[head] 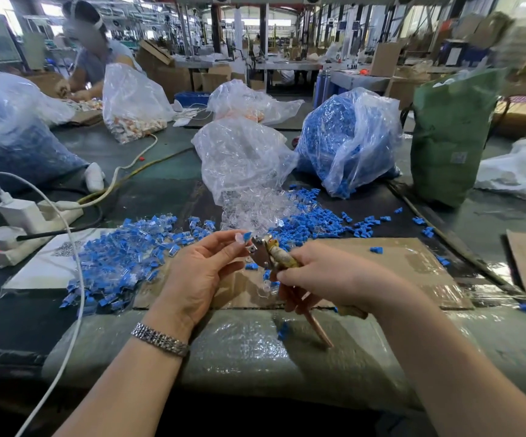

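Observation:
My left hand (198,272) pinches a small clear-and-blue plastic part (243,237) between thumb and fingertips, right at the metal jaws of a plier-like tool (263,252). My right hand (324,279) grips that tool's handles, one of which sticks down toward me. A heap of assembled blue-and-clear parts (119,260) lies left of my hands. Loose blue caps (309,225) are piled just beyond the tool, and clear shells (255,209) spill from a transparent bag (239,156). A sheet of cardboard (397,263) lies beneath my hands.
A bag of blue caps (350,140) and a green sack (447,140) stand at the back right. A white power strip (31,216) with cables sits at the left, beside another big bag (12,146). Another person (94,52) works at the far left.

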`<control>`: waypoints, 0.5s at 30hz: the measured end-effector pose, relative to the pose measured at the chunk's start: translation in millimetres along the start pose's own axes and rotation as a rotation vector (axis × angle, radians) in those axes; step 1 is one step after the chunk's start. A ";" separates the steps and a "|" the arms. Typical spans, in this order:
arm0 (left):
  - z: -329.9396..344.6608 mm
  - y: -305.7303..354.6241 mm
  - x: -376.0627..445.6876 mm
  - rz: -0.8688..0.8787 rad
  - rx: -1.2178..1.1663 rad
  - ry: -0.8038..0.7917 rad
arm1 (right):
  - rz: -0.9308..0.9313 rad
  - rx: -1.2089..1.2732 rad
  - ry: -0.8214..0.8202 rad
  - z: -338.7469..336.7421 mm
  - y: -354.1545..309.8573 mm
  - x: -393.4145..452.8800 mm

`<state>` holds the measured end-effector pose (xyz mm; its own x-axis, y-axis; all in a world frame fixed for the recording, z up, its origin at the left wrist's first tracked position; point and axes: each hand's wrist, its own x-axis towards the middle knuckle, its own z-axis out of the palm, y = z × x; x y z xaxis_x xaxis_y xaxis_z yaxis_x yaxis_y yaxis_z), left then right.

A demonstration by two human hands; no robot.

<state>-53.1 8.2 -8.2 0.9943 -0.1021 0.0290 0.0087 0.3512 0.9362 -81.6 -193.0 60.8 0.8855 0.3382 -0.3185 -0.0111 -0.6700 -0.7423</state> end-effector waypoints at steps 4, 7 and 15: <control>2.9 0.4 0.0 0.007 0.007 0.001 | -0.024 0.017 -0.004 6.7 1.7 4.3; 2.2 0.2 0.1 0.005 0.022 0.010 | -0.037 0.015 0.010 8.8 4.0 6.1; 3.9 1.9 -3.9 -0.006 0.074 0.014 | -0.043 -0.001 0.036 10.4 5.1 6.5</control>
<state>-57.4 5.6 -5.1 0.9957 -0.0909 0.0192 0.0071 0.2810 0.9597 -80.7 -187.3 48.8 0.9012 0.3428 -0.2652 0.0275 -0.6559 -0.7544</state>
